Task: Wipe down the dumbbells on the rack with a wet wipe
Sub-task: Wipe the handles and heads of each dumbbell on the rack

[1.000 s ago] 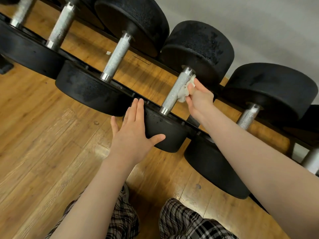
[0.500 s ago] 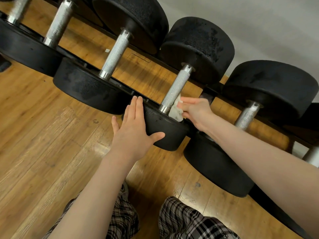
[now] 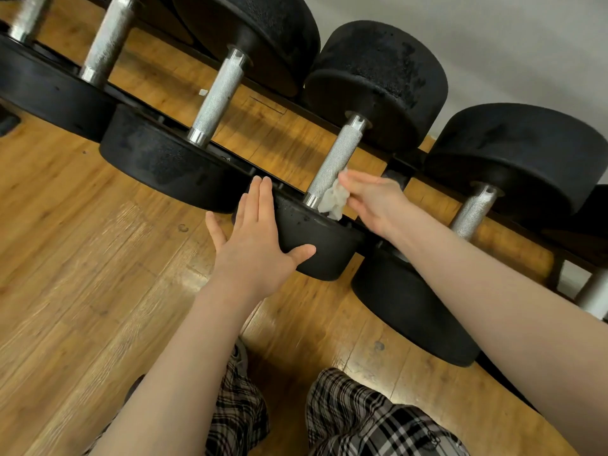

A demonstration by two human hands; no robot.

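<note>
Several black dumbbells with knurled silver handles lie side by side on a low black rack (image 3: 371, 240). My right hand (image 3: 375, 200) holds a crumpled white wet wipe (image 3: 334, 200) against the lower end of the middle dumbbell's handle (image 3: 335, 159), close to its near weight head (image 3: 316, 240). My left hand (image 3: 255, 240) rests flat with straight fingers on the left side of that near head, thumb spread across its front.
More dumbbells sit to the left (image 3: 217, 100) and right (image 3: 473, 212) on the same rack. A wooden floor (image 3: 82, 274) lies below, a grey wall (image 3: 493, 44) behind. My legs in plaid trousers (image 3: 362, 419) are at the bottom.
My right hand has slid the wipe down the handle from its far end to its near end. My left hand has stayed on the near weight head.
</note>
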